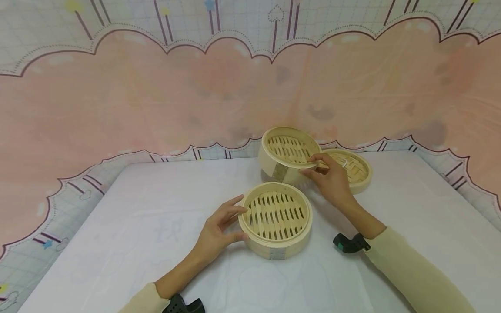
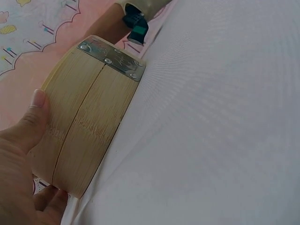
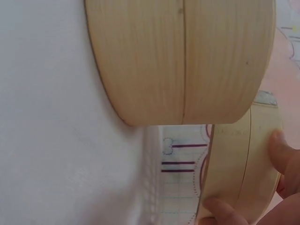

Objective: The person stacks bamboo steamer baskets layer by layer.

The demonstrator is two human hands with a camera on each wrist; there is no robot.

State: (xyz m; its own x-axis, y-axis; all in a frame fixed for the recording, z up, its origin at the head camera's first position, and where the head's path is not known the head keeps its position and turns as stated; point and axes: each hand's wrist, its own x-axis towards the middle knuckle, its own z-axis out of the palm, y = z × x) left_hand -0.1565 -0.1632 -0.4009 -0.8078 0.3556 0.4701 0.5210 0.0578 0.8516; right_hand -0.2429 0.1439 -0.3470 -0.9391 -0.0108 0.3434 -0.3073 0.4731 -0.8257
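A round bamboo steamer basket (image 1: 277, 217) with a slatted bottom sits on the white table, its metal clasp facing the near side. My left hand (image 1: 219, 228) grips its left side, with thumb and fingers spread round the wall; the left wrist view shows the thumb on the bamboo side (image 2: 89, 103). Behind it, a second steamer basket (image 1: 290, 149) tilts a little toward me. My right hand (image 1: 332, 178) pinches that one at its right rim. In the right wrist view my thumb and fingers hold the wall of the rear basket (image 3: 234, 164), beyond the front basket (image 3: 178, 61).
A woven bamboo steamer lid (image 1: 359, 171) lies at the back right, partly hidden behind my right hand and the rear basket. A patterned pink cloth backdrop (image 1: 195, 95) rises behind the white tabletop (image 1: 156, 217).
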